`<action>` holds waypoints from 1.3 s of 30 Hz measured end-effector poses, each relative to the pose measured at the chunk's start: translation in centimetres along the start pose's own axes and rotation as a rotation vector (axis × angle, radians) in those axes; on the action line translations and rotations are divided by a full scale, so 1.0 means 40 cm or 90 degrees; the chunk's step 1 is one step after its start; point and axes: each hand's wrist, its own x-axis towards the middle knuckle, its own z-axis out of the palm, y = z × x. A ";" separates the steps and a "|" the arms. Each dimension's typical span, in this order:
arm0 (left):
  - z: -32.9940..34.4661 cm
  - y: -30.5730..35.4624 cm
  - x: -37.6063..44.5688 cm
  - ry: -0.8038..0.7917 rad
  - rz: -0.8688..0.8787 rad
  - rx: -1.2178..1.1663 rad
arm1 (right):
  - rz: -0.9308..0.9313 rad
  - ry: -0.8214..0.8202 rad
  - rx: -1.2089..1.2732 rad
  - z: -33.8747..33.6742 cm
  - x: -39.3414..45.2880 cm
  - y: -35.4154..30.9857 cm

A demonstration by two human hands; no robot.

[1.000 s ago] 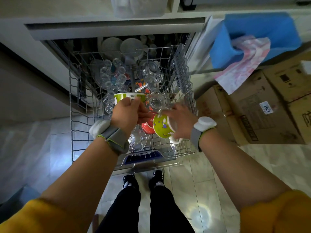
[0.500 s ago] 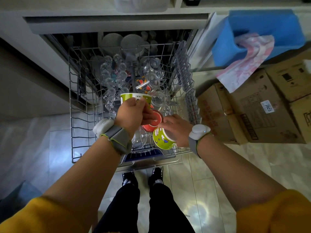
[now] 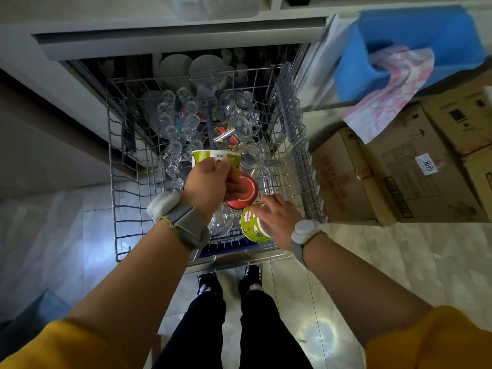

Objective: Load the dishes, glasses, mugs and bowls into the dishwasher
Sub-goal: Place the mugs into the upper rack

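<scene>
Since the right hand [image 3: 277, 214] has its fingers curled round the green mug [image 3: 251, 227], I'd tip it rim-down into the rack [image 3: 117, 182] slot just below them, while the left hand [image 3: 210, 182] grips the other mug [image 3: 213, 157].

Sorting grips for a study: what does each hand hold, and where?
Left hand grips a green mug by its side; right hand holds another green mug near its rim.

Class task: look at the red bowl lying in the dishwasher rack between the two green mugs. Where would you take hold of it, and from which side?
Probably the rim on its right edge, coming from above. The red bowl lies tilted, the left hand covers its left side, and glasses crowd behind it.
</scene>
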 end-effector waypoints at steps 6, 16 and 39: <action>0.000 -0.006 0.003 -0.003 -0.012 -0.003 | 0.062 -0.071 0.027 -0.019 -0.008 0.001; -0.022 0.002 0.018 0.019 0.000 0.030 | 0.184 -0.045 0.053 -0.060 -0.015 -0.008; -0.036 -0.002 0.021 0.022 0.004 0.033 | 0.061 0.081 -0.049 0.045 -0.020 -0.016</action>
